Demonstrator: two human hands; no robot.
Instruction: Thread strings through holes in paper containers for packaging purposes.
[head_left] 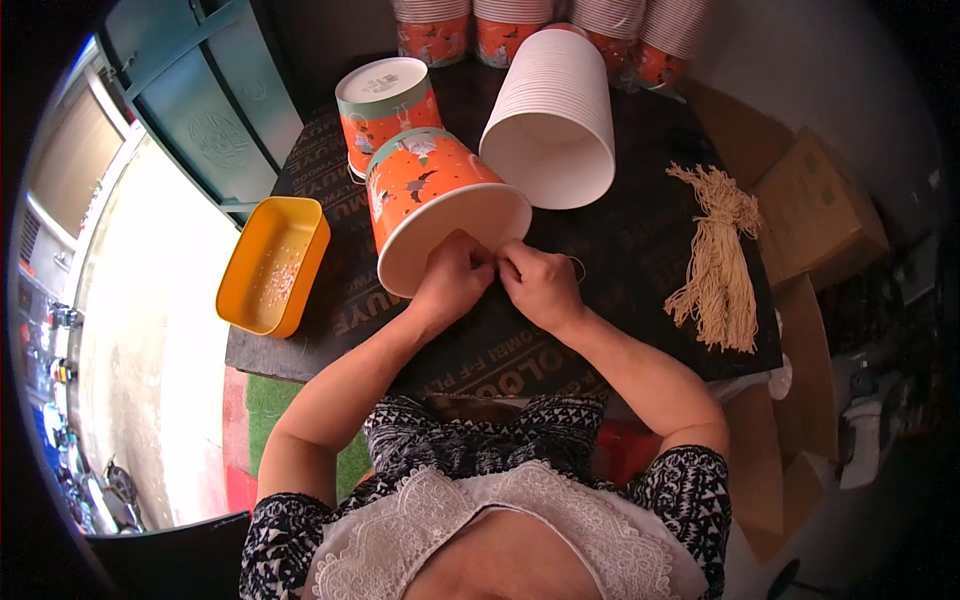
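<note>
An orange paper bucket (420, 185) with dark printed figures lies on its side on the black table, its white mouth toward me. My left hand (455, 277) is closed at the lower right of the mouth, its fingers curled on the rim. Beside it my right hand (541, 288) pinches a thin cord (580, 266) at the rim; a short loop of it shows past the knuckles. The fingertips of both hands nearly meet and hide the exact spot where cord and bucket join.
Behind stands an upside-down orange bucket (385, 85). A stack of white buckets (550, 120) lies to its right, with more stacks (512, 30) at the back. A yellow tray (318, 235) holds small bits at left; a cord bundle (722, 260) lies right, near cardboard boxes (820, 210).
</note>
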